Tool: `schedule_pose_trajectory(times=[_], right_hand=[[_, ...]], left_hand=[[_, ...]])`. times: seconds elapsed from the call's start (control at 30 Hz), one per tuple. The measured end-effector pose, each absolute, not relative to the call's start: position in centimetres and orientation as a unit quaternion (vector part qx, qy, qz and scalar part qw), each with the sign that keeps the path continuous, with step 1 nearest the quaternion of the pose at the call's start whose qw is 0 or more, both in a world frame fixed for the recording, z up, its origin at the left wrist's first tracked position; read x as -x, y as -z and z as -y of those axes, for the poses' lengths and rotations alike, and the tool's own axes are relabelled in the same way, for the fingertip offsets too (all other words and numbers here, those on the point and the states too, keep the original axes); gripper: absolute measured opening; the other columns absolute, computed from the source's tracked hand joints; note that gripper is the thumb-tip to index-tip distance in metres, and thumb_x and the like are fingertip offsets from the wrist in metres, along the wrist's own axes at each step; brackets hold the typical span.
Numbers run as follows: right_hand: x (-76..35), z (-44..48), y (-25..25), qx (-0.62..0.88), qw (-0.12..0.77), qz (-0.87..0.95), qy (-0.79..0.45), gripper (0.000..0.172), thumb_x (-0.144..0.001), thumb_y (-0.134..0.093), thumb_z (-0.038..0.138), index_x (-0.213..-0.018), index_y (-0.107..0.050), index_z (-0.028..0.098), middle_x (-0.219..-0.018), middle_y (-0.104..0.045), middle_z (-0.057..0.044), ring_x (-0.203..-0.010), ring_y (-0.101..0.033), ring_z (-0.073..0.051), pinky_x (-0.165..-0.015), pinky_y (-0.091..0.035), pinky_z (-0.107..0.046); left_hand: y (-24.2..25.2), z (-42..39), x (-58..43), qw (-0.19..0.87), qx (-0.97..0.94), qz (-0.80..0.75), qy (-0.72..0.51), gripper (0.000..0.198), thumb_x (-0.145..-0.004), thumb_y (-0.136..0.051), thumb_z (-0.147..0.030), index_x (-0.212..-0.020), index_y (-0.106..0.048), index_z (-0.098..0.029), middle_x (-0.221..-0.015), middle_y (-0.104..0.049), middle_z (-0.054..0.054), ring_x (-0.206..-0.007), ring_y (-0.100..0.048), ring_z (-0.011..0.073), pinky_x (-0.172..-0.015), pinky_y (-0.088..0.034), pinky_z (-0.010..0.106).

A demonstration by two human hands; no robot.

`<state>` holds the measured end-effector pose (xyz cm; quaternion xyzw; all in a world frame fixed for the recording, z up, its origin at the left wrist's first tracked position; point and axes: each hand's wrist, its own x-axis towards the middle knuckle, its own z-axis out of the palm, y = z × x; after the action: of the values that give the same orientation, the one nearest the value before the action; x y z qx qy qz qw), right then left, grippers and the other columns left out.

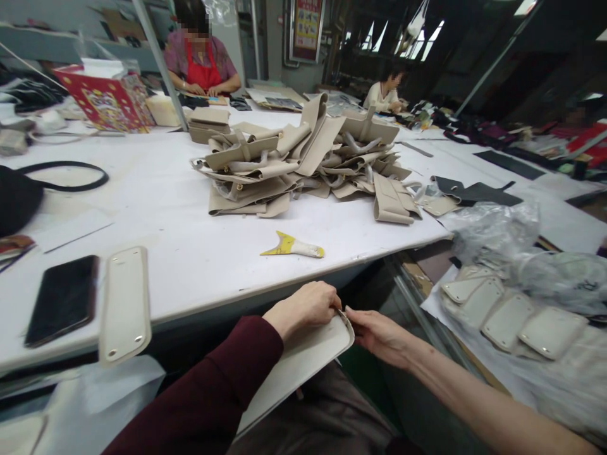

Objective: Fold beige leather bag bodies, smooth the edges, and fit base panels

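Observation:
A cream leather-like panel point(308, 354) with rounded corners lies tilted across my lap, below the table's front edge. My left hand point(306, 308) is closed over its far edge, fingers curled down near the corner. From the other side, my right hand point(379, 336) pinches the same corner between thumb and fingers. The fingertips of both hands almost meet at the rim, and what lies between them is partly hidden. My left forearm in a dark red sleeve covers much of the panel's near left part. Just beyond the hands, a small yellow tool with a white-wrapped handle point(303, 248) lies on the table.
A big heap of beige leather pieces point(303, 158) covers the middle of the white table point(190, 265). To the left lie a phone point(64, 300) and a cream strap piece point(126, 303). Several cream pieces point(507, 319) and clear plastic bags point(559, 278) lie right. Co-workers sit beyond.

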<state>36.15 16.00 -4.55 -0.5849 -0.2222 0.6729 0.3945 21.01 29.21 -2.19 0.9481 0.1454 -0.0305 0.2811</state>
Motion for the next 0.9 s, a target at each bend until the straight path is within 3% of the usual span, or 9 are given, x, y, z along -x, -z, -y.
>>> schedule_pose_trajectory(times=[0.13,0.5,0.63,0.77,0.9], right_hand=[[-36.1,-16.1,4.7,0.572,0.384,0.218,-0.692,0.045,-0.07,-0.081,0.054,-0.087,-0.075,0.012,-0.086,-0.066,-0.007,-0.077,-0.054,-0.014,-0.076,-0.043,-0.027],[-35.8,-17.0,4.2,0.629,0.287,0.341,-0.636,0.056,-0.072,-0.07,0.067,-0.07,-0.065,0.012,-0.059,-0.047,0.002,-0.06,-0.032,-0.011,-0.058,-0.022,-0.028],[-36.3,-18.1,3.7,0.636,0.212,0.389,-0.632,0.057,-0.073,-0.066,0.07,-0.069,-0.062,0.013,-0.06,-0.045,0.003,-0.06,-0.031,-0.011,-0.058,-0.021,-0.027],[-36.9,-19.5,3.8,0.636,0.126,0.443,-0.619,0.055,-0.073,-0.065,0.069,-0.063,-0.058,0.015,-0.057,-0.042,0.004,-0.058,-0.029,-0.01,-0.057,-0.02,-0.027],[-37.4,-20.2,4.2,0.63,0.078,0.494,-0.594,0.05,-0.075,-0.066,0.064,-0.065,-0.063,0.015,-0.061,-0.052,0.002,-0.063,-0.04,-0.014,-0.061,-0.029,-0.028]], left_hand=[[2.4,-29.3,-21.0,0.288,-0.945,-0.153,0.033,0.035,-0.077,-0.05,-0.016,-0.099,-0.077,-0.022,-0.098,-0.075,0.007,-0.091,-0.068,0.0245,-0.081,-0.052,0.032],[2.2,-29.7,-20.8,0.347,-0.914,-0.201,0.062,0.039,-0.074,-0.052,-0.019,-0.106,-0.075,-0.023,-0.105,-0.075,0.005,-0.099,-0.068,0.0231,-0.087,-0.051,0.03],[1.3,-29.8,-19.1,0.37,-0.905,-0.202,0.056,0.047,-0.073,-0.052,-0.016,-0.116,-0.07,-0.022,-0.112,-0.073,0.005,-0.101,-0.068,0.0231,-0.086,-0.053,0.03],[0.4,-28.7,-15.2,0.35,-0.9,-0.259,0.025,0.05,-0.077,-0.054,-0.018,-0.127,-0.063,-0.018,-0.125,-0.066,0.011,-0.114,-0.062,0.0288,-0.098,-0.049,0.04],[0.2,-26.8,-9.7,0.334,-0.868,-0.368,-0.002,0.044,-0.083,-0.056,-0.023,-0.127,-0.061,-0.018,-0.126,-0.064,0.009,-0.115,-0.06,0.0287,-0.1,-0.047,0.045]])
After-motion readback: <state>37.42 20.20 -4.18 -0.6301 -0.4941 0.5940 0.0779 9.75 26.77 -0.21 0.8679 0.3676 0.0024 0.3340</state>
